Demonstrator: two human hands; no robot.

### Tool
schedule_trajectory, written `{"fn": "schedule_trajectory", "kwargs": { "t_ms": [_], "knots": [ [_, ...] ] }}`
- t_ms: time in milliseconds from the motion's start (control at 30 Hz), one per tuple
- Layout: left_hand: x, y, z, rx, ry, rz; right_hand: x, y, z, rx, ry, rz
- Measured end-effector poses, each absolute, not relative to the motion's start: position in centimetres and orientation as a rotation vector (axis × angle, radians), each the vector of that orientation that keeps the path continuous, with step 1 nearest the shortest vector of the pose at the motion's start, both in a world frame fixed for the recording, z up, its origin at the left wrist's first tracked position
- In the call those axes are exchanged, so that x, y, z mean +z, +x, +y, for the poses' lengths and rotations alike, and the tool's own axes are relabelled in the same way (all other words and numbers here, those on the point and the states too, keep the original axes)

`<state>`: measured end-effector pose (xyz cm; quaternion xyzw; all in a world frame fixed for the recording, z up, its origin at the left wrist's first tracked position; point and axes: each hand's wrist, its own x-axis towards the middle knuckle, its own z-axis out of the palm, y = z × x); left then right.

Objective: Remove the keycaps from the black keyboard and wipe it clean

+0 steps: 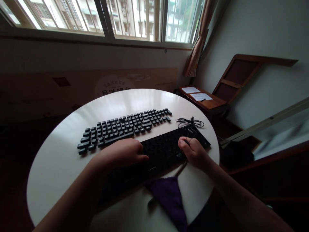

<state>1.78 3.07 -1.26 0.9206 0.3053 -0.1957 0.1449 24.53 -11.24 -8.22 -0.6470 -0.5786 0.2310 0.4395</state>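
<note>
The right hand squeezes a wire tool over the keyboard's right end, on the table. The left hand is at the keyboard; I can't tell if it grips.

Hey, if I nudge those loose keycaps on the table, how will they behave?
The keycaps would probably shift separately, since gaps show between many. They'd likely feel light, being small pieces. On the shiny table they may slide rather than roll, given their blocky shapes.
</note>
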Motion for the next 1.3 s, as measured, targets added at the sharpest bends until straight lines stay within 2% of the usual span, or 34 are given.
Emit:
{"fn": "schedule_trajectory", "kwargs": {
  "t_ms": [300,633,800,867,967,1100,1200,1300],
  "knots": [
    [-0.8,1.8,2.6,-0.571,2.658,0.903,-9.2,24.1,-12.6,0.261,-1.535,-1.71],
    [-0.8,2.0,2.5,-0.529,2.693,0.91,-9.5,24.9,-11.6,0.492,-1.337,-1.131],
    [-0.7,1.8,2.0,-0.497,2.715,0.904,-9.7,25.1,-11.2,0.599,-1.308,-1.08],
    [-0.6,1.9,1.8,-0.419,2.733,0.877,-8.8,25.1,-10.8,0.694,-1.339,-1.154],
    [-0.5,2.0,1.8,-0.185,2.78,0.801,-5.4,24.7,-9.6,0.744,-1.402,-1.57],
    [-0.8,1.9,2.5,0.156,2.84,0.767,0.8,22.9,-6.9,0.334,-1.276,-2.131],
    [-1.1,1.6,3.1,0.289,2.831,0.81,3.2,21.4,-4.0,0.323,-1.084,-2.233],
    [-1.2,1.4,3.4,0.37,2.822,0.923,2.6,20.5,-1.4,0.341,-1.009,-2.142]
  ]
}}
